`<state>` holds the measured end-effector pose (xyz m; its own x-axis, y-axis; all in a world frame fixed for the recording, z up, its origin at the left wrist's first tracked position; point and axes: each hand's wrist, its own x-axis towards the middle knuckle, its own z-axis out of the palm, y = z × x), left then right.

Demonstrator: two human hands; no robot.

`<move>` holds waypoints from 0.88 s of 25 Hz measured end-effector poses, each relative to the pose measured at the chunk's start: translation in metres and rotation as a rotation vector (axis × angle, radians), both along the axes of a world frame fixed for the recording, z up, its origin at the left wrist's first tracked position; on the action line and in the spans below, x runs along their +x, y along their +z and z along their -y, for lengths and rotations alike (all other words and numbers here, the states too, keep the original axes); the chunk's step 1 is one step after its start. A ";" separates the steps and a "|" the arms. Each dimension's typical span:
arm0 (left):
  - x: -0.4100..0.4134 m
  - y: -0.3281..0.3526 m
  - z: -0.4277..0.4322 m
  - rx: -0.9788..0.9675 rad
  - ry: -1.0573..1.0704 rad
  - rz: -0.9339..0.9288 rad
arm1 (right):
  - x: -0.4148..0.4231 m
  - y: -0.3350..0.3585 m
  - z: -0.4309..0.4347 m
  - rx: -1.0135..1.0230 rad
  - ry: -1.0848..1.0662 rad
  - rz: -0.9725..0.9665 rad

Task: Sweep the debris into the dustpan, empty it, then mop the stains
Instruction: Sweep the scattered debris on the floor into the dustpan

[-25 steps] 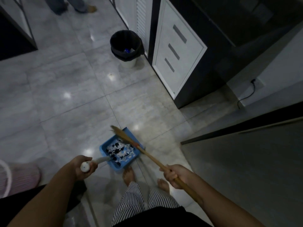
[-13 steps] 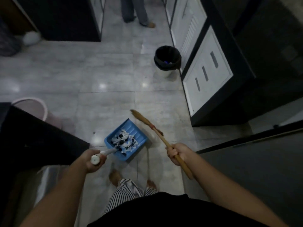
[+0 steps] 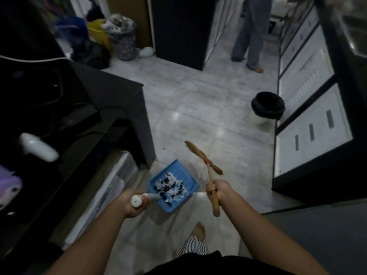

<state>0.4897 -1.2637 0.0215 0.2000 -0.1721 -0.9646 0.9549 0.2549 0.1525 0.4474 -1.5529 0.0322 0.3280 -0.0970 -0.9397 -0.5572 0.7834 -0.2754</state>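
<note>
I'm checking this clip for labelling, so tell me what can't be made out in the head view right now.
- Inside of the black-lined bin: too dark to see contents.
- Left counter items: dim and motion-blurred.
- Standing person: cut off by the top edge.
- Floor under the dustpan: hidden by it.

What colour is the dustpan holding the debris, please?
Blue dustpan with a white handle, seen in the head view.

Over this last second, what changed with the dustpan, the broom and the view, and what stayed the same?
The view swung left, so the black bin now sits further right. The broom lifted clear of the blue dustpan. Unchanged: left hand grips the dustpan handle, right hand the broomstick, debris inside.
</note>
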 end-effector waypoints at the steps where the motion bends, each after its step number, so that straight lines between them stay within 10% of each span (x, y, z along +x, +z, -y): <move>1: -0.014 0.003 -0.021 -0.013 -0.004 0.003 | -0.011 -0.001 -0.021 -0.007 0.013 0.001; 22: -0.238 0.025 -0.236 0.034 -0.058 0.169 | -0.237 0.028 -0.300 -0.188 0.038 0.011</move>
<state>0.2514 -1.0275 0.0465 0.3509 -0.1554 -0.9234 0.9276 0.1924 0.3201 0.2102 -1.2526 0.0602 0.3450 -0.2579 -0.9025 -0.5815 0.6961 -0.4212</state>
